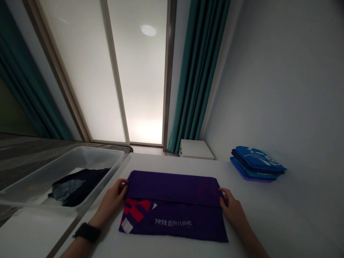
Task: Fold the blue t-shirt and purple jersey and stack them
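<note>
A folded purple cloth lies flat on the white table in front of me, its upper part turned down as a band. White "2024" lettering with Chinese characters and a red and white pattern show on its lower half; I cannot tell whether it is a bag or a garment. My left hand, with a dark watch on the wrist, pinches the cloth's left edge near the far corner. At the opposite edge, my right hand grips the cloth between thumb and fingers.
To the right, against the wall, sits a stack of folded blue cloths with white print. A translucent plastic bin on the left holds a dark garment. Beyond the white table are a small white cabinet and teal curtains.
</note>
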Tool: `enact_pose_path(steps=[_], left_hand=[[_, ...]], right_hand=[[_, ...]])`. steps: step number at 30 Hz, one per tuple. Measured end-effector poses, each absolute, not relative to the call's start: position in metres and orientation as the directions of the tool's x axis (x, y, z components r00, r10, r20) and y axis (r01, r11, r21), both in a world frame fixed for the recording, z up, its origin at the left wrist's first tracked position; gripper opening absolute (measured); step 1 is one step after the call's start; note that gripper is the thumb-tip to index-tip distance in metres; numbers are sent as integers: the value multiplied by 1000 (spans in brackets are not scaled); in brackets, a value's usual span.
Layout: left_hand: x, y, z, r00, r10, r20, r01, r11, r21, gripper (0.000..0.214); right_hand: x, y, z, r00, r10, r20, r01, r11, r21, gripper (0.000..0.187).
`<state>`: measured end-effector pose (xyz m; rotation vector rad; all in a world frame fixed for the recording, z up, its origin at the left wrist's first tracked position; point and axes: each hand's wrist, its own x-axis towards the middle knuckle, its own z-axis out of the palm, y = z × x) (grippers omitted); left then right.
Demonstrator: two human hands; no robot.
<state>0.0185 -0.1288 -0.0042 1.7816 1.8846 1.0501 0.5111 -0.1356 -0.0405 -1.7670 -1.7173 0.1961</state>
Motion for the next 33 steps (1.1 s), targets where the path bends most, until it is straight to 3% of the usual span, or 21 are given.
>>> enact_pose_path(steps=[13,33], left_hand=[[17,-126,-7,-159,962,223,720,-41,693,33],[19,-137,-4,-111,965,238,839,-38,542,21]], right_hand=[[512,-143,-50,110,919,379,916,54,-398,38],[517,-140,-51,150,935,321,908,-1,-420,42]])
